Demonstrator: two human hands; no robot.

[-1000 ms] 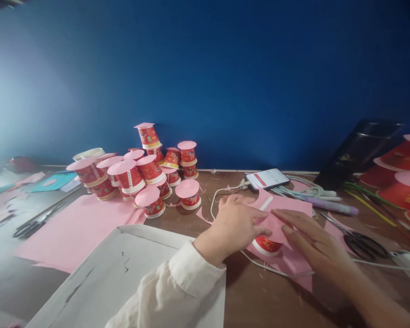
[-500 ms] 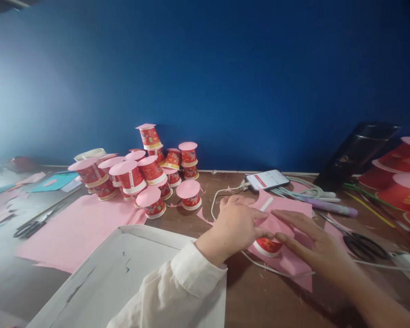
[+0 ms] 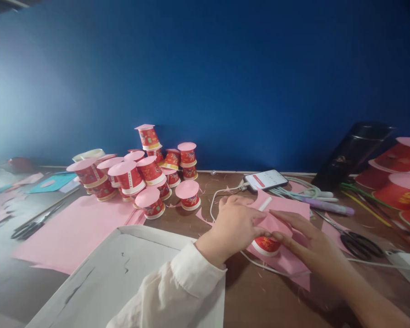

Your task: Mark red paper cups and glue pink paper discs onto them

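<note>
An upside-down red paper cup [image 3: 267,245] with a white rim stands in front of me, and a pink paper disc [image 3: 275,225] covers its upturned base. My left hand [image 3: 233,226] holds the disc and cup from the left, its thumb and fingertips at the disc's edge. From the right, my right hand [image 3: 309,243] presses thumb and fingers against the same disc and cup. Pink paper [image 3: 298,208] with cut edges lies under the cup. A short white stick [image 3: 265,203] rests on that paper. My fingers partly hide the disc.
Several red cups with pink discs [image 3: 126,176] are stacked at the left, beside pink sheets [image 3: 78,228]. A white box lid [image 3: 130,273] lies under my left sleeve. Rightward are a phone [image 3: 266,179], purple marker [image 3: 328,206], scissors [image 3: 360,245], black bottle [image 3: 351,155] and more cups [image 3: 401,189].
The whole view has shifted slightly. Both hands stay around the disc-topped cup, with only a very small shift of the fingers.
</note>
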